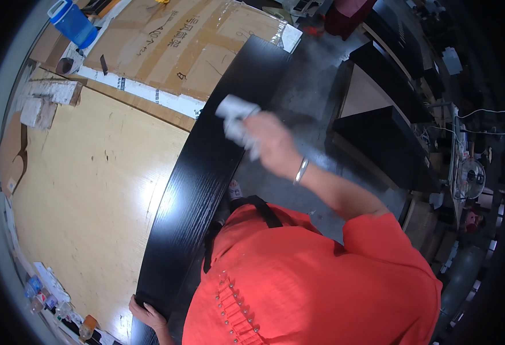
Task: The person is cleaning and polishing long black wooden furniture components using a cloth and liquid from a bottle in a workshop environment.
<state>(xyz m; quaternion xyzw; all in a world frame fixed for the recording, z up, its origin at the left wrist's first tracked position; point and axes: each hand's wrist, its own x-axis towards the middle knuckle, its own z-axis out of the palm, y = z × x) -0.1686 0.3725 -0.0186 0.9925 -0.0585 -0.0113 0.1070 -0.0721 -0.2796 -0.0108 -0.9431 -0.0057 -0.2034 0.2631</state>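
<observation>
A long black wood-grain board [189, 201] lies lengthwise along the near edge of the table, shining where light falls on it. My right hand [272, 144] is closed around a crumpled white cloth [238, 109], held over the far part of the board. Hand and cloth are blurred, and whether the cloth touches the surface I cannot tell. At the board's near end, my left hand [149, 316] grips its edge, fingers on top; the thumb is hard to make out.
A pale wooden tabletop [97, 178] extends left of the board. Beyond it lies a large taped cardboard sheet [177, 43] with a blue jug [73, 24] beside it. Bottles [88, 326] stand at the lower left. Black panels [379, 141] occupy the floor on the right, near a fan [471, 178].
</observation>
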